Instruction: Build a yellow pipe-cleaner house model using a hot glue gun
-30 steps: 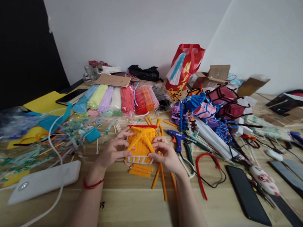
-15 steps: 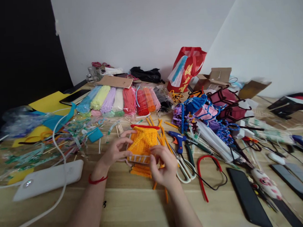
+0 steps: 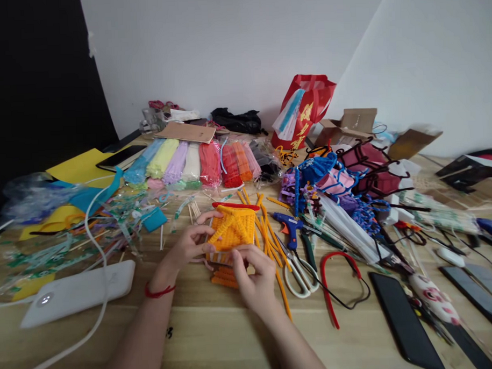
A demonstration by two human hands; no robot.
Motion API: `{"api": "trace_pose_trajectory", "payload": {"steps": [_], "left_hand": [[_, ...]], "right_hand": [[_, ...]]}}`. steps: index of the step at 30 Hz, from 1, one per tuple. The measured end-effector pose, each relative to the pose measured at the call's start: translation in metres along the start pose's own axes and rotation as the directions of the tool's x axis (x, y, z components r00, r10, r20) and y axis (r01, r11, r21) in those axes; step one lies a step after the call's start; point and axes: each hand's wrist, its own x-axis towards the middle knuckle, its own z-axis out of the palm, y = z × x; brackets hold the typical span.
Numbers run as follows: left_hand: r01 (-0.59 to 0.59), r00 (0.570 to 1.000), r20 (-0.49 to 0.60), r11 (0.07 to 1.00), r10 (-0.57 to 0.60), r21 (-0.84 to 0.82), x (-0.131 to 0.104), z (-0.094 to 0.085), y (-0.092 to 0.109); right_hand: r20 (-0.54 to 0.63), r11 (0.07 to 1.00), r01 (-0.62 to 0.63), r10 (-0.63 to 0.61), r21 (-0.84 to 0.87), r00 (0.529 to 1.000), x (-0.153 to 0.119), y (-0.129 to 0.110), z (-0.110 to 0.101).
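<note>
An orange craft piece made of pipe cleaners (image 3: 239, 228) is held up above the table, a red pipe cleaner (image 3: 247, 206) along its top edge. My left hand (image 3: 188, 250) grips its left side, fingers curled round the edge. At the lower edge, my right hand (image 3: 255, 275) has thumb and fingertips closed together against the piece; exactly what they pinch is hidden. Below lies a bundle of short orange pipe cleaners (image 3: 225, 278). Long loose orange pipe cleaners (image 3: 267, 232) lie just right of the piece.
To the right are a blue glue gun (image 3: 290, 228), white-handled scissors (image 3: 301, 279) and a black phone (image 3: 402, 316). Bagged coloured pipe cleaners (image 3: 189, 165) line the back, before a red bag (image 3: 304, 112). A white power bank (image 3: 78, 292) with a cable lies at left.
My right hand has moved left along the piece's lower edge, its fingers now closer together. The lower ends of the loose orange pipe cleaners have shifted right. My left hand keeps its grip.
</note>
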Motion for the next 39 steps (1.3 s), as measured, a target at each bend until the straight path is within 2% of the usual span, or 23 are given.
{"api": "trace_pose_trajectory", "payload": {"steps": [3, 5, 7, 10, 13, 15, 20, 23, 28, 30, 33, 36, 38, 39], "left_hand": [[-0.002, 1.000, 0.006, 1.000, 0.002, 0.017, 0.000, 0.000, 0.001], [0.006, 1.000, 0.006, 1.000, -0.006, 0.025, 0.000, 0.000, 0.001], [0.005, 1.000, 0.005, 1.000, -0.005, 0.027, -0.001, 0.000, 0.001], [-0.001, 1.000, -0.002, 1.000, 0.001, 0.012, -0.001, 0.001, 0.003], [0.020, 1.000, -0.014, 1.000, -0.020, -0.007, -0.001, 0.002, 0.004], [0.030, 0.999, -0.012, 0.999, -0.030, -0.017, -0.001, 0.002, 0.004], [0.028, 1.000, -0.012, 0.999, -0.028, -0.030, -0.001, 0.002, 0.003], [0.055, 0.998, -0.004, 0.998, -0.055, -0.034, -0.002, 0.002, 0.002], [0.021, 1.000, -0.014, 0.999, -0.021, -0.025, -0.002, 0.001, -0.002], [0.012, 1.000, -0.026, 1.000, -0.013, -0.029, -0.001, 0.002, -0.003], [0.005, 0.999, -0.040, 0.999, -0.006, -0.034, -0.001, 0.003, -0.002], [0.046, 0.999, -0.019, 0.998, -0.047, -0.053, -0.002, 0.003, 0.001], [0.073, 0.997, -0.002, 0.995, -0.073, -0.064, -0.003, 0.003, 0.002], [0.071, 0.997, -0.002, 0.995, -0.071, -0.067, -0.003, 0.002, 0.003]], "right_hand": [[0.045, 0.998, 0.056, -0.054, -0.035, 0.998, -0.003, 0.002, 0.000], [0.145, 0.993, 0.096, -0.086, -0.065, 0.986, -0.007, 0.005, 0.003], [0.285, 0.986, 0.134, -0.100, -0.102, 0.953, -0.012, 0.010, 0.010], [0.501, 0.960, 0.208, -0.088, -0.188, 0.861, -0.019, 0.018, 0.022], [0.685, 0.932, 0.272, -0.037, -0.238, 0.727, -0.024, 0.026, 0.031], [0.765, 0.924, 0.287, 0.009, -0.253, 0.644, -0.026, 0.028, 0.034], [0.862, 0.908, 0.279, 0.148, -0.313, 0.485, -0.030, 0.023, 0.038], [0.889, 0.917, 0.240, 0.200, -0.318, 0.413, -0.034, 0.019, 0.039], [0.929, 0.958, 0.118, 0.216, -0.261, 0.301, -0.029, 0.013, 0.033], [0.955, 0.974, 0.044, 0.209, -0.223, 0.212, -0.025, 0.009, 0.030], [0.987, 0.985, -0.077, 0.156, -0.153, 0.032, -0.021, 0.001, 0.031], [0.986, 0.968, -0.225, 0.083, -0.115, -0.147, -0.022, -0.005, 0.036], [0.971, 0.937, -0.328, 0.040, -0.119, -0.237, -0.022, -0.005, 0.038], [0.964, 0.918, -0.378, 0.014, -0.117, -0.265, -0.021, -0.004, 0.036]]}}
